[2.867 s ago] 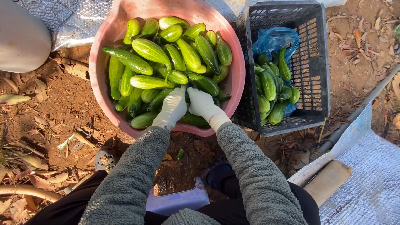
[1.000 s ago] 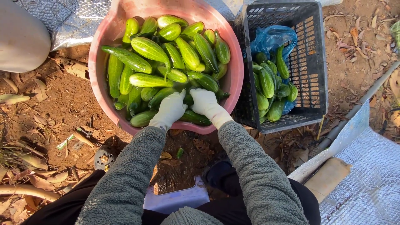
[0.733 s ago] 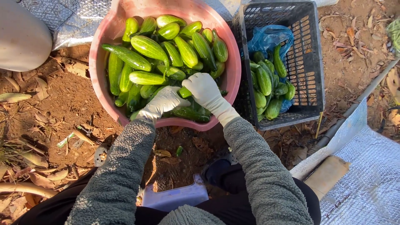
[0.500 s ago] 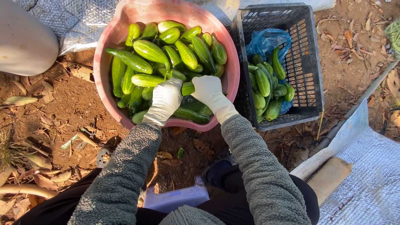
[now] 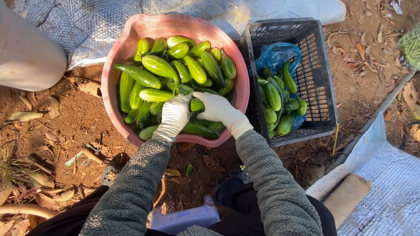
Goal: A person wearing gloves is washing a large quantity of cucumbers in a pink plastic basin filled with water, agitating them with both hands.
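A pink plastic basin (image 5: pixel 114 74) stands on bare soil, heaped with green cucumbers (image 5: pixel 158 66). Both my hands wear white gloves and reach into its near side. My left hand (image 5: pixel 175 114) and my right hand (image 5: pixel 215 107) hold the two ends of one short cucumber (image 5: pixel 197 105) just above the pile. Grey fleece sleeves cover my forearms. Right of the basin a dark slatted crate (image 5: pixel 321 83) holds more cucumbers (image 5: pixel 273 97) on a blue plastic bag (image 5: pixel 275 54).
A white rounded container (image 5: pixel 26 52) sits at the far left. Silver quilted sheeting (image 5: pixel 87 22) lies behind the basin and at the lower right. A grey pipe (image 5: pixel 376 116) runs diagonally on the right. Dry leaves litter the soil. A pale blue stool (image 5: pixel 186 217) is under me.
My hands lifted one short cucumber from the near side of the pile and now hold it between them. The view has shifted down, showing more of the sheeting behind.
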